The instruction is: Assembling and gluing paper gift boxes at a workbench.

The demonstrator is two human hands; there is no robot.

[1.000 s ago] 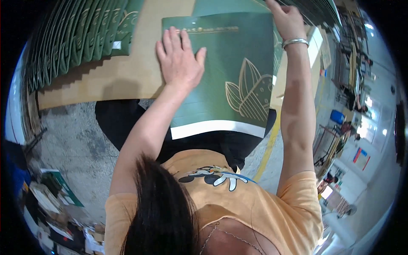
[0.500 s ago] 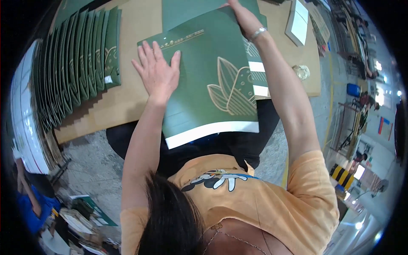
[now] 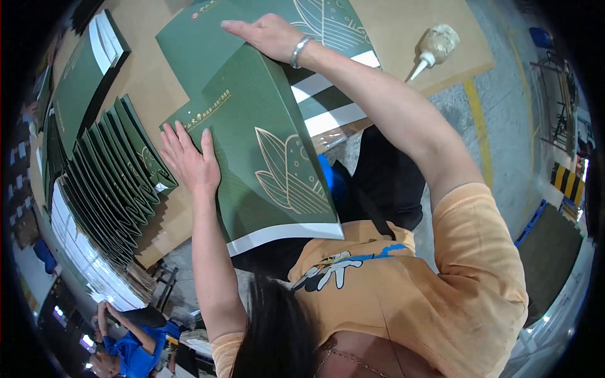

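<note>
A green paper bag (image 3: 236, 151) with gold leaf line art and a white strip along its near edge lies in front of me, its right side raised. My left hand (image 3: 192, 157) rests flat on its left part, fingers spread. At the far right corner my right hand (image 3: 268, 36) grips the bag's edge, one digit stretched out to the left and the others partly hidden. Beneath and beyond it lie more green printed sheets (image 3: 186, 47) with white strips showing at the right.
Left of my hand stands a row of folded green bags (image 3: 113, 170), with a thick white-edged stack (image 3: 82, 220) nearby. A squeeze bottle (image 3: 439, 43) with a pointed nozzle lies on the brown tabletop (image 3: 466, 57) at the right. A person in blue (image 3: 138, 353) works at the lower left.
My view has turned, so the table appears shifted. My right hand has come leftward across the far edge, and the bag's right side now bends up. My left hand stays flat on the bag.
</note>
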